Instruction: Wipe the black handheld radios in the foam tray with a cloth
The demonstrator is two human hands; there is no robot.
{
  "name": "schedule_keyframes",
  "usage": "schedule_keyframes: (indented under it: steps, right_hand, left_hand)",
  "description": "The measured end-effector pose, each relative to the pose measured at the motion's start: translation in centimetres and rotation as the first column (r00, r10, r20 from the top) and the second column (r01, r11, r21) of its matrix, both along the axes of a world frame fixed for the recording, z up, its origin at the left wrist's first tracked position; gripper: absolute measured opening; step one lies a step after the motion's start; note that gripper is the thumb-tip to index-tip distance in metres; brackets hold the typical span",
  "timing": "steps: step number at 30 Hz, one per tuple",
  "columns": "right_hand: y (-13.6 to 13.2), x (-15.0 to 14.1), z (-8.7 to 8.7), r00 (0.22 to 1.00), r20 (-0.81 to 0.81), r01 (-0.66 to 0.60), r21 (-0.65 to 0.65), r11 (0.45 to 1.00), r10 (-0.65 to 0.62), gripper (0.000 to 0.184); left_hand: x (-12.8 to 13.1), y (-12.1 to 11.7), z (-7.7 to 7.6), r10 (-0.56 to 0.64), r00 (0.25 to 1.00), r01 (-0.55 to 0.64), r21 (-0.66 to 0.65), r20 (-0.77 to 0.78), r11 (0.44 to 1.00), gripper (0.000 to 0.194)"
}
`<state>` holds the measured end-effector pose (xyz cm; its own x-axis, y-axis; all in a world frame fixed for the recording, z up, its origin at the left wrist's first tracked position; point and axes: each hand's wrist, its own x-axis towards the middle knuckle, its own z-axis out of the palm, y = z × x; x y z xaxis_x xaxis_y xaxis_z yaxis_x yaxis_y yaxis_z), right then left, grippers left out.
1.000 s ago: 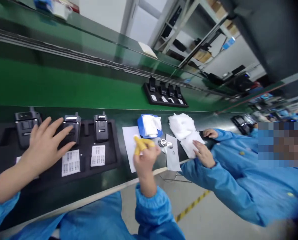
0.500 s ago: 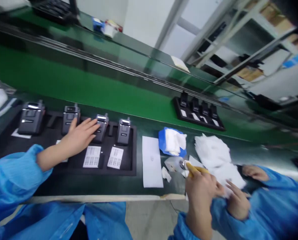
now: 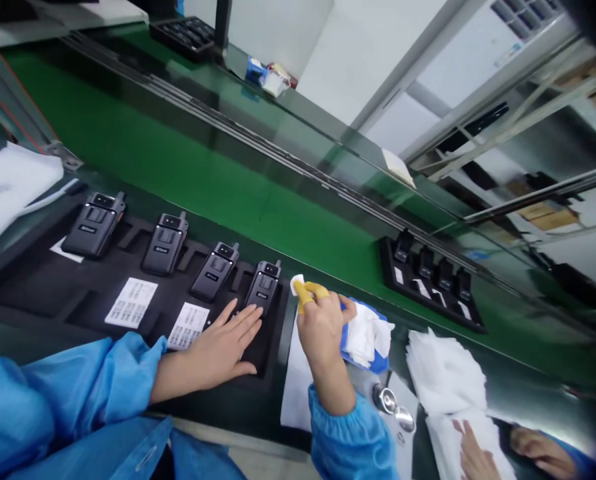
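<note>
My right hand (image 3: 323, 323) pinches a white pad (image 3: 297, 285) between yellow-covered fingers. My left hand (image 3: 218, 353) lies open, flat, fingertips by the radio (image 3: 264, 288) at its one o'clock, in the black tray (image 3: 23, 287). Surface: dark green bench (image 3: 258, 413). Room: shelving (image 3: 528, 113), two o'clock.

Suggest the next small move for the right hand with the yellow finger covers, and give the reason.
Probably ease the right hand left, bringing the small white pad over the nearest black handheld radio. The pad is already pinched just beside that radio, and the left hand lies flat with its fingertips at the radio's lower end, seemingly ready to steady it.
</note>
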<state>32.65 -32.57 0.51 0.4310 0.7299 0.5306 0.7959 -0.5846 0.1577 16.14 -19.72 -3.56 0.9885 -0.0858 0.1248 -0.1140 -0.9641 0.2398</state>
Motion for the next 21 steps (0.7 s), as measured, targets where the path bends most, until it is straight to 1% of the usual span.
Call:
schedule_keyframes:
  steps: [4,6,8,10,14,16,19,21]
  right_hand:
    - [3.1,0.9,-1.2,0.992,-0.016,-0.129,-0.05,0.99,0.128,0.024]
    - [4.0,1.3,-1.8,0.981,-0.035,-0.193,-0.078,0.978,0.19,0.025]
    - [4.2,1.6,-2.1,0.971,-0.047,-0.239,-0.091,0.967,0.235,0.026]
    - [3.8,1.8,-2.3,0.968,-0.042,-0.25,-0.082,0.965,0.247,0.025]
    - [2.8,1.8,-2.5,0.978,-0.048,-0.204,-0.07,0.976,0.201,0.03]
    - [3.0,1.6,-2.5,0.975,-0.069,-0.215,-0.062,0.975,0.211,0.03]
    - [3.9,1.5,-2.5,0.966,-0.078,-0.251,-0.044,0.967,0.247,0.029]
    - [4.3,1.6,-2.4,0.972,-0.057,-0.23,-0.054,0.972,0.227,0.028]
  left_hand:
    - [-0.1,0.2,-0.3,0.017,0.997,-0.016,-0.007,0.078,1.0,0.058]
    - [-0.2,0.1,-0.2,0.018,0.996,-0.017,-0.007,0.084,1.0,0.055]
    - [-0.2,0.1,-0.1,0.013,0.997,-0.013,-0.003,0.071,1.0,0.053]
    - [-0.1,0.0,0.0,0.012,0.998,-0.012,-0.008,0.057,1.0,0.052]
    - [-0.1,0.0,0.3,0.01,0.999,-0.009,-0.016,0.049,1.0,0.05]
    - [0.0,0.0,0.4,0.007,0.999,-0.006,-0.011,0.053,1.0,0.049]
    - [0.1,0.0,0.5,0.003,0.999,-0.002,-0.007,0.05,1.0,0.049]
    - [0.2,0.0,0.5,0.004,0.999,-0.003,-0.014,0.047,1.0,0.049]
